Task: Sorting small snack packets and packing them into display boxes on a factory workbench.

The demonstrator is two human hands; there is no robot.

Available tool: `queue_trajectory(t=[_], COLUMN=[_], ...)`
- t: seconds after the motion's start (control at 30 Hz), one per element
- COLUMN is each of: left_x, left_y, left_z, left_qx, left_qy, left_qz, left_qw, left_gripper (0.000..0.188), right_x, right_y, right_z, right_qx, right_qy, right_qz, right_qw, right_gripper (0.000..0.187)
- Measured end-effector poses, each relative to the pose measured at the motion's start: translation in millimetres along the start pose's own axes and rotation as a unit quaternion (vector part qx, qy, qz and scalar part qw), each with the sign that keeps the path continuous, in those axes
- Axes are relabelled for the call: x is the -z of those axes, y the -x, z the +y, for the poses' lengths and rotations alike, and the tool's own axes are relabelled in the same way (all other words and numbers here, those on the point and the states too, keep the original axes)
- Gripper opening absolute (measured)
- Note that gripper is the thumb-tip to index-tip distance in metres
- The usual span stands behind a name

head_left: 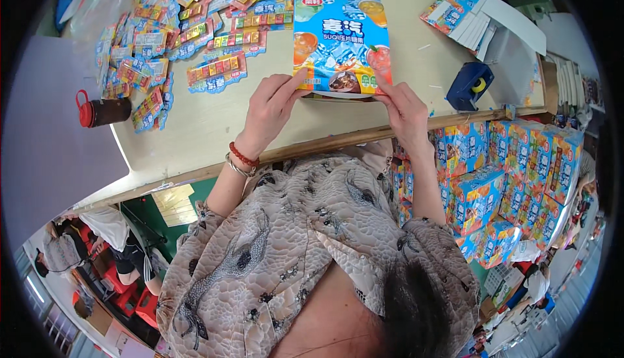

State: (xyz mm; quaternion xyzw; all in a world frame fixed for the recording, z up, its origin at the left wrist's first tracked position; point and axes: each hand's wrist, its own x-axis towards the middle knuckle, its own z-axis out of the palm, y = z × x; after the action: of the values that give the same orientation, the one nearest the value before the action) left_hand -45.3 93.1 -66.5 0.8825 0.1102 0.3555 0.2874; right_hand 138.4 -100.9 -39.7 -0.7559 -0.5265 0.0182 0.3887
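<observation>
A blue and orange printed candy box [341, 39] lies at the near edge of the table, its broad face with drink pictures turned up. At its lower left corner my left hand [268, 107] pinches the edge between thumb and fingers. My right hand [406, 111] grips the lower right corner the same way. The near side of the box shows a pale edge between my hands; whether that end is folded in is hard to see. To the left, many small candy packs [218, 68] on blue cards lie heaped and overlapping.
A dark bottle with a red lid [110, 112] lies at the table's left. On the right are a blue tape dispenser [469, 87] and a stack of flat cartons [461, 16]. Filled boxes [481, 195] are piled below the table's right edge. People sit farther back at lower left.
</observation>
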Motion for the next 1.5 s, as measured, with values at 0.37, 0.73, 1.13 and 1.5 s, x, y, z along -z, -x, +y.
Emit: queue_trajectory(t=[0.37, 0.73, 1.13, 1.5], left_x=[3, -17, -31, -42], left_y=[0, -16, -5, -3], left_z=[-12, -27, -28, -25], left_qx=[-0.074, -0.178, -0.185, -0.157], left_qy=[-0.06, -0.041, -0.042, -0.022], left_qz=[-0.066, -0.191, -0.11, -0.05], left_qw=[0.993, 0.964, 0.976, 0.986], left_gripper=[0.056, 0.059, 0.051, 0.04], right_x=[-14, -23, -54, 100], right_y=[10, 14, 31, 45], right_z=[10, 26, 37, 139], right_qx=[0.062, 0.105, 0.129, -0.369], right_qy=[0.098, -0.008, 0.046, 0.132], right_qz=[0.043, 0.001, 0.089, 0.412], right_qw=[0.992, 0.994, 0.987, 0.823], right_gripper=[0.043, 0.051, 0.035, 0.02])
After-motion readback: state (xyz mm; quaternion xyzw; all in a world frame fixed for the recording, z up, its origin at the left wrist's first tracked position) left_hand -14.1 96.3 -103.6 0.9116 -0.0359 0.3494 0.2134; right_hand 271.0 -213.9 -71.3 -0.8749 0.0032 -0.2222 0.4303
